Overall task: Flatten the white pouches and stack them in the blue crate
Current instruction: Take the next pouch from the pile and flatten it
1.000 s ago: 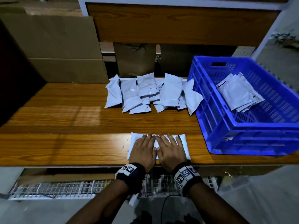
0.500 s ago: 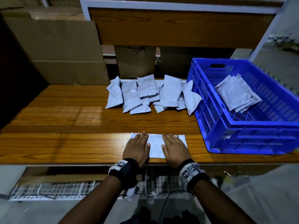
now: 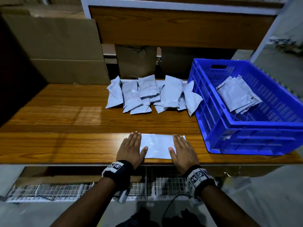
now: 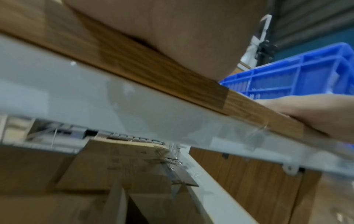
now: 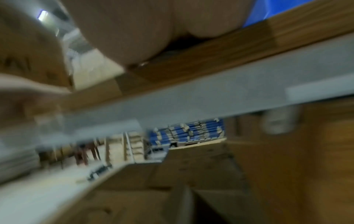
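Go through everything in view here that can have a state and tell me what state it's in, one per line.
Pouch under the hands: lying flat at the table's near edge, both ends pressed.
Left hand: flat, fingers straight, on the pouch's left end.
Right hand: flat, fingers straight, on its right end.
Pile of pouches: puffy, overlapping, at the table's back.
Blue crate: open-topped, on the table.
Stack in the crate: flattened, slightly fanned.

Left hand (image 4: 172, 34) — palm pressed flat on wooden tabletop (image 4: 157, 78), close and blurred. Right hand (image 4: 314, 112) at the table edge. Blue crate (image 4: 298, 78) behind — cardboard boxes (image 4: 118, 165) below.
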The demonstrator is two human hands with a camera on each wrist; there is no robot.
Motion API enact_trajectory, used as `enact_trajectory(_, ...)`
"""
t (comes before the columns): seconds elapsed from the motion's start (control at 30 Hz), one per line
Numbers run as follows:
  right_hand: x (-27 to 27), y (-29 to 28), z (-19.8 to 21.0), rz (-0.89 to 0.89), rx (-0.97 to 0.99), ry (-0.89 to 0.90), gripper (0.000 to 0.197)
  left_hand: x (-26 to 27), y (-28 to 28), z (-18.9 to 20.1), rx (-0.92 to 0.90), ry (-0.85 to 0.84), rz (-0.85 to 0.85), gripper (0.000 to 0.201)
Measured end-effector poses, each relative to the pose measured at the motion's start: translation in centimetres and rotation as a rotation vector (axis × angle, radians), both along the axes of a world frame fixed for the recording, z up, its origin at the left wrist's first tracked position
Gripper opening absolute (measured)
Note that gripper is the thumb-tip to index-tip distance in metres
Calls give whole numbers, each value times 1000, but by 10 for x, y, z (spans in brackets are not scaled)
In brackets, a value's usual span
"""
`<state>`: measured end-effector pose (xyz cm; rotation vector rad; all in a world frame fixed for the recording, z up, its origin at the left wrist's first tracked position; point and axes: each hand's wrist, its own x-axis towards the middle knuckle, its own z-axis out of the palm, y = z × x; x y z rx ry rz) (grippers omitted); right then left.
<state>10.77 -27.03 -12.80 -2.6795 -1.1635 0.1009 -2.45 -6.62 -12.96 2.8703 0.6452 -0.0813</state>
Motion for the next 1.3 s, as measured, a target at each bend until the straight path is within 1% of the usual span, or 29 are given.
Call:
enact_trajectory(0.2,1,-6,-5,-42,-55,-48,71,-3,0,0,34,19,-10,88)
enact_trajectory(0.3,3,-6,-3,-37,-77,-33,67,-6,3,0,27,24,-31,87)
enact_trajectory(0.37,6,-12,-1,6,-63,-24,71,-10,6,0,43,-6,-105,84)
enact_trajectory(0.43,8,-20,0,106,-53,-2,80,-18,9,-2,70,-45,-243,83)
enact_trajectory(0.5,9,-28,0,206,-47,25,90,-27,16,-5,80,-57,-372,89)
enact_trajectory(0.57,13,-36,3,243,-26,40,96,-35,27,-6,57,-58,-452,93)
enact_trajectory(0.6,16,-41,4,246,3,49,95,-38,33,-6,26,-78,-478,91)
enact_trajectory(0.63,19,-45,6,259,48,72,91,-42,38,-6,-26,-116,-494,85)
enact_trajectory(0.7,26,-51,11,310,166,144,77,-50,46,-6,-183,-216,-498,67)
enact_trajectory(0.73,29,-54,14,312,238,187,70,-54,49,-4,-271,-274,-481,57)
enact_trajectory(0.77,30,-55,18,287,327,235,61,-57,49,-3,-373,-343,-424,49)
enact_trajectory(0.8,32,-55,23,241,430,287,51,-59,47,0,-476,-419,-314,40)
enact_trajectory(0.83,33,-54,26,176,527,336,42,-58,43,5,-569,-500,-164,31)
enact_trajectory(0.87,36,-52,30,104,599,390,37,-55,40,10,-643,-582,1,31)
enact_trajectory(0.9,38,-50,33,40,643,452,37,-51,36,14,-704,-652,140,36)
enact_trajectory(0.93,40,-46,34,1,665,506,38,-45,33,18,-752,-691,222,38)
enact_trajectory(0.97,42,-43,35,-30,654,532,40,-38,31,20,-768,-685,265,38)
enact_trajectory(1.0,45,-37,34,-65,610,534,42,-31,31,22,-726,-637,291,38)
enact_trajectory(1.03,45,-33,34,-118,543,517,44,-26,30,25,-651,-554,328,39)
enact_trajectory(1.07,45,-29,34,-168,465,467,44,-23,29,27,-559,-471,378,43)
enact_trajectory(1.1,42,-26,36,-217,375,378,42,-21,28,29,-473,-421,429,49)
enact_trajectory(1.13,37,-25,39,-267,288,254,40,-21,25,31,-386,-415,458,56)
enact_trajectory(1.17,30,-23,44,-306,235,120,36,-22,22,33,-281,-443,459,60)
enact_trajectory(1.2,24,-20,47,-311,231,7,31,-21,17,34,-162,-467,420,61)
enact_trajectory(1.23,16,-13,50,-278,261,-74,27,-19,10,35,-56,-467,354,58)
enact_trajectory(1.3,4,11,49,-113,290,-131,22,-6,-9,33,60,-436,159,45)
